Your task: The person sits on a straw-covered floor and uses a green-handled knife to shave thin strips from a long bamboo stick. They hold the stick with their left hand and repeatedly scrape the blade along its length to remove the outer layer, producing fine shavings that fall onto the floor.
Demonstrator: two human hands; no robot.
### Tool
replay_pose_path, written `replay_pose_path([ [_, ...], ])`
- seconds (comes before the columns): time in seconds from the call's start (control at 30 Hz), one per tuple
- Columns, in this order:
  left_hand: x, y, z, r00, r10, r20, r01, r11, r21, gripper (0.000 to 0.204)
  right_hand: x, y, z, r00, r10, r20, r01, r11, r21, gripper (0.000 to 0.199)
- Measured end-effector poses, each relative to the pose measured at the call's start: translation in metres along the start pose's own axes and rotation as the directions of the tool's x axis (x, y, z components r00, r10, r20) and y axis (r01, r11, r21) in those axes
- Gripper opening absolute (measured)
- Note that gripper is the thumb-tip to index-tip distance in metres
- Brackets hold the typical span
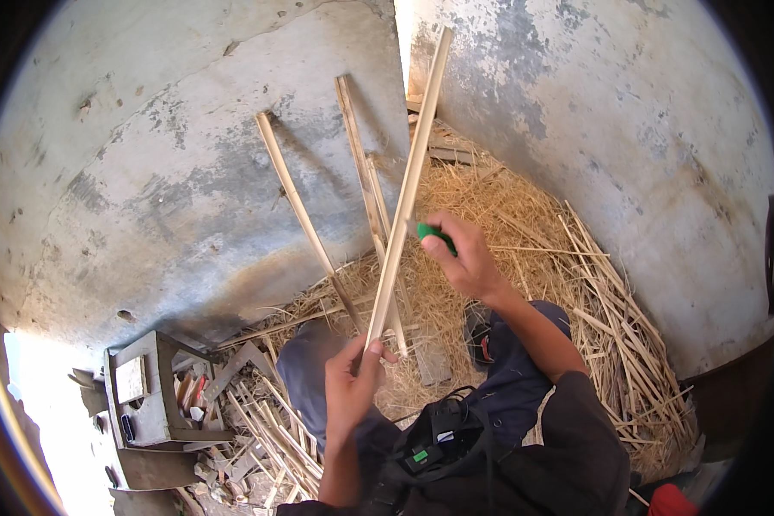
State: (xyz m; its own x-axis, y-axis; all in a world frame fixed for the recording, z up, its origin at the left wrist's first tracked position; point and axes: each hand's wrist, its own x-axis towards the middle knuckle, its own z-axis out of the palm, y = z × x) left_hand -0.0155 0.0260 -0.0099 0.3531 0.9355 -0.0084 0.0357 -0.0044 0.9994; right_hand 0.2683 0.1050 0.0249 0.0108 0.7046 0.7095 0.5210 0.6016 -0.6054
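Observation:
My left hand (353, 387) is closed round the lower end of a long pale split-bamboo strip (414, 168), which slants up and away to the right. My right hand (466, 262) is closed on the green handle (439, 239) of a small hand tool. The tool's working end lies against or close by the strip's right side, about midway along it; the blade is too small and blurred to make out. Between my knees, shavings cover the floor under the strip.
Other strips (297, 198) lean on the grey wall (172, 172) ahead. Straw-like shavings (507, 206) spread over the floor. Thin sticks (623, 353) are heaped at right, with more sticks (271, 421) at lower left, beside a worn wooden box (150, 430). A black pouch (464, 443) rests at my lap.

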Motion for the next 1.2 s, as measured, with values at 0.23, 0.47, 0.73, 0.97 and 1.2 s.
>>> replay_pose_path([
  [0.23,0.006,0.021,0.009,0.996,0.044,-0.074,-0.049,0.997,-0.062,0.035,-0.016,-0.023,0.017,0.933,-0.257,0.25,0.297,0.944,-0.14,0.032],
  [0.47,0.006,0.028,0.018,0.986,0.106,-0.131,-0.113,0.992,-0.05,0.035,-0.018,-0.024,0.023,0.929,-0.304,0.212,0.341,0.924,-0.172,0.034],
  [0.73,0.005,0.029,0.021,0.981,0.126,-0.15,-0.128,0.992,-0.005,0.034,-0.017,-0.029,0.021,0.931,-0.318,0.181,0.358,0.891,-0.279,0.035],
  [0.97,0.0,0.036,0.027,0.972,0.091,-0.218,-0.085,0.996,0.034,0.024,-0.015,-0.031,0.017,0.923,-0.343,0.177,0.385,0.854,-0.35,0.035],
  [1.2,0.0,0.03,0.027,0.965,0.143,-0.221,-0.119,0.986,0.119,0.024,-0.014,-0.032,0.015,0.92,-0.355,0.165,0.391,0.838,-0.381,0.035],
])
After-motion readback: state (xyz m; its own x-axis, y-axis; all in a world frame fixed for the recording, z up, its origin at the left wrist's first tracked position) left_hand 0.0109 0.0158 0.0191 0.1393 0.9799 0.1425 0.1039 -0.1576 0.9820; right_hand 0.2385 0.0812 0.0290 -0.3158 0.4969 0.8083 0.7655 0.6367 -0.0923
